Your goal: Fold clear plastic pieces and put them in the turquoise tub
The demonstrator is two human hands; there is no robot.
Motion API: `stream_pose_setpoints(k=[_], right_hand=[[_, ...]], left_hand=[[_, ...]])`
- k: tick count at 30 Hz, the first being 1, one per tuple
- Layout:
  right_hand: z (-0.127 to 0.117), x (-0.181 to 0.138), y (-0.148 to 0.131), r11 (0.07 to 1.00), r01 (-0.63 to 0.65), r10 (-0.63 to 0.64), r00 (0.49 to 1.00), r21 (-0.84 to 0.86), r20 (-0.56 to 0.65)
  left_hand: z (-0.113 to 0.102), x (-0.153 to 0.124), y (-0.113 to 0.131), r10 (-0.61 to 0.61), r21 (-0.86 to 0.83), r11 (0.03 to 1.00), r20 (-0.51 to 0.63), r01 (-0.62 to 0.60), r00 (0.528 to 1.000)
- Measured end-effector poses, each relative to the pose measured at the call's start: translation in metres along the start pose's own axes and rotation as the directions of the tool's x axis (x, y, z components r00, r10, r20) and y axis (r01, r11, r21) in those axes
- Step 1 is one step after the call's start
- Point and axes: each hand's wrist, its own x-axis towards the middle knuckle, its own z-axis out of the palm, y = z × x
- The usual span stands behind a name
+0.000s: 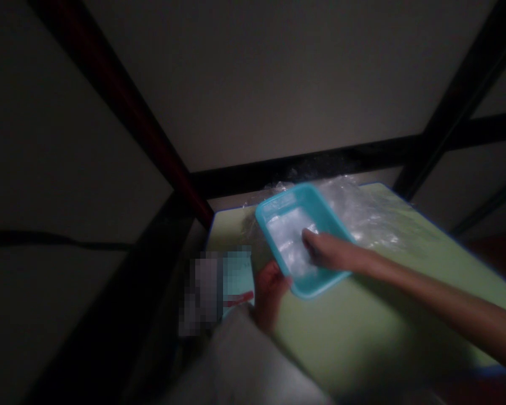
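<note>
A turquoise rectangular plastic tray [329,216] with raised sides is tilted above the table. At its near left side, my left hand [272,281] is closed on the rim, the fingers partly hidden and blurred. Shiny whitish, clear plastic wrapping [287,225] lies inside the tray. My right hand [326,250] reaches over the right rim into the tray, with its fingers curled down against the wrapping. What those fingers hold is hidden and too blurred to name.
Crumpled clear plastic film [362,214] lies behind the tray on a yellow-green table [388,320] with blue edging. A pixelated pale turquoise item [238,278] is at the left. A wall [299,84] with dark beams stands close behind; the room is dim.
</note>
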Motion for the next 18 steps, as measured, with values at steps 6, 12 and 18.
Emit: stream_pose_setpoints(k=[6, 12, 18], right_hand=[[-0.013, -0.007, -0.007, 0.995, 0.037, -0.033, 0.998, -0.091, 0.048], [-0.023, -0.011, -0.015, 0.962, 0.04, -0.02, 0.997, -0.269, 0.078], [-0.019, -0.003, -0.023, 0.92, 0.032, 0.03, 0.988, -0.391, 0.151]], left_hand=[[0.001, 0.0, 0.0, -0.006, -0.009, 1.0, -0.004, 0.006, 1.0], [0.002, -0.001, 0.0, -0.006, -0.006, 1.0, -0.017, 0.006, 1.0], [-0.002, 0.001, -0.003, -0.002, -0.004, 1.0, -0.006, 0.002, 1.0]])
